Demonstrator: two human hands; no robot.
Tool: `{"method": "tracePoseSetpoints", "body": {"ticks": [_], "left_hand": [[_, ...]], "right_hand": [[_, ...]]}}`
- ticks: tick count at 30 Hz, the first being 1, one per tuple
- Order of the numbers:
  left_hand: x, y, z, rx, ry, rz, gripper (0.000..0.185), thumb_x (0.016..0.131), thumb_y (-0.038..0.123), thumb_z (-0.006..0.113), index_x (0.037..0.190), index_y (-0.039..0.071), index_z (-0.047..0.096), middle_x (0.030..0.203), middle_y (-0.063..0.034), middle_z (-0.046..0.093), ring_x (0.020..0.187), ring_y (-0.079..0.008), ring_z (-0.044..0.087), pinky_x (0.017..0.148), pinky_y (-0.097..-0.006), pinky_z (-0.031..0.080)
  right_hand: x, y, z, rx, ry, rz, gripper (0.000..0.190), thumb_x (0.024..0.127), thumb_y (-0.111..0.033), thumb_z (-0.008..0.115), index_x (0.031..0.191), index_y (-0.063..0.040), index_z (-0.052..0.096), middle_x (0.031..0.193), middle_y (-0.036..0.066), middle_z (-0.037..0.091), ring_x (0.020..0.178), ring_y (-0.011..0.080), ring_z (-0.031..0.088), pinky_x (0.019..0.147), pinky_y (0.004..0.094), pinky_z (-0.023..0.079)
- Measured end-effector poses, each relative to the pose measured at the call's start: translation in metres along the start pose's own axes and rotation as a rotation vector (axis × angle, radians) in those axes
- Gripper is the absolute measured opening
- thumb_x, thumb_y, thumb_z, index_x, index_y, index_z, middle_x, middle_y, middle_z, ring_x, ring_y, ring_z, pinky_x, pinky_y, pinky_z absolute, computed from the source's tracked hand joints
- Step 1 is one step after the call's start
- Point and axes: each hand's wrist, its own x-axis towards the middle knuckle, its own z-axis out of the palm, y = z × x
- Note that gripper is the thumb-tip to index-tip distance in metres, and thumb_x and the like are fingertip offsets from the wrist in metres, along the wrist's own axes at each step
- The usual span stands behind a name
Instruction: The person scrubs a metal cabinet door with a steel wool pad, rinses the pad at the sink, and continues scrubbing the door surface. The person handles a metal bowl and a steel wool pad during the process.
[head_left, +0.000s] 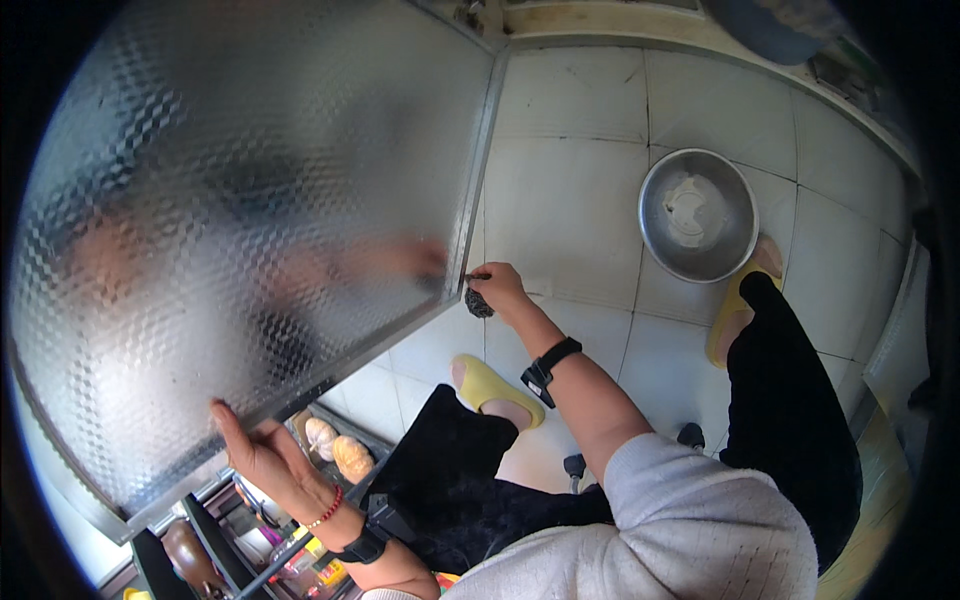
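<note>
A metal-framed panel of textured, see-through-blurred sheet (300, 187) stands tilted at the left, with reddish blurred shapes showing on it. My left hand (266, 457) grips its lower edge, thumb on the face and fingers beneath. My right hand (499, 289) pinches a dark wire-like scourer (478, 302) beside the panel's right corner. Whether the scourer touches the frame cannot be told. On the floor at the right rests a round stainless steel basin (697, 217) with a little whitish, cloudy matter in its bottom.
White tiles (562, 217) cover the floor. My feet wear yellow slippers (495, 394). Small pumpkins (352, 457) lie on a shelf beneath the panel, near a brown vessel (191, 559) and packets. Caster wheels (574, 466) show under me. A grey-blue basin (772, 30) stands at the top right.
</note>
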Motion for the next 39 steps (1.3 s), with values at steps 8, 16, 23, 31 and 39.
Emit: {"method": "tracePoseSetpoints", "body": {"ticks": [8, 16, 23, 31, 39], "left_hand": [[-0.012, 0.005, 0.015, -0.025, 0.081, 0.009, 0.03, 0.092, 0.021, 0.07, 0.112, -0.002, 0.067, 0.104, -0.0044, 0.069, 0.087, -0.0038, 0.058, 0.07, -0.0176, 0.042], [-0.014, 0.001, 0.011, -0.017, 0.107, 0.056, 0.032, 0.095, 0.022, 0.066, 0.115, -0.004, 0.065, 0.111, -0.0091, 0.068, 0.098, -0.0117, 0.061, 0.087, -0.0241, 0.047], [-0.01, 0.001, 0.004, -0.046, 0.101, -0.013, 0.039, 0.094, 0.023, 0.068, 0.121, -0.005, 0.062, 0.122, -0.0096, 0.064, 0.112, -0.0147, 0.056, 0.101, -0.0295, 0.042], [-0.014, 0.0, 0.003, -0.072, 0.045, 0.007, 0.038, 0.093, 0.021, 0.068, 0.12, -0.005, 0.061, 0.125, -0.0125, 0.063, 0.112, -0.0185, 0.058, 0.102, -0.033, 0.043], [-0.007, 0.0, -0.009, -0.01, 0.065, -0.032, 0.036, 0.093, 0.023, 0.068, 0.117, -0.005, 0.063, 0.119, -0.011, 0.066, 0.107, -0.0163, 0.06, 0.098, -0.0298, 0.045]], "right_hand": [[0.057, -0.075, -0.025, 0.73, -0.065, 0.229, 0.01, 0.085, 0.001, 0.062, 0.092, 0.007, 0.067, 0.082, 0.012, 0.067, 0.07, 0.0236, 0.067, 0.061, 0.0406, 0.057], [0.148, -0.203, -0.108, 0.456, 0.214, -0.321, 0.012, 0.086, -0.009, 0.062, 0.076, -0.002, 0.067, 0.073, 0.008, 0.065, 0.059, 0.0183, 0.059, 0.053, 0.0371, 0.046], [0.047, -0.09, -0.034, 0.17, 0.009, 0.087, 0.02, 0.087, -0.018, 0.071, 0.092, 0.001, 0.073, 0.086, 0.008, 0.071, 0.075, 0.0164, 0.064, 0.071, 0.0321, 0.05], [0.185, -0.249, -0.133, 0.495, 0.312, -0.275, 0.018, 0.087, -0.013, 0.065, 0.079, 0.003, 0.066, 0.073, 0.009, 0.065, 0.063, 0.0187, 0.057, 0.058, 0.0385, 0.045], [0.09, -0.15, -0.076, 0.16, 0.058, -0.047, 0.02, 0.084, -0.013, 0.07, 0.096, 0.002, 0.073, 0.084, 0.012, 0.072, 0.077, 0.0196, 0.066, 0.07, 0.035, 0.052]]}}
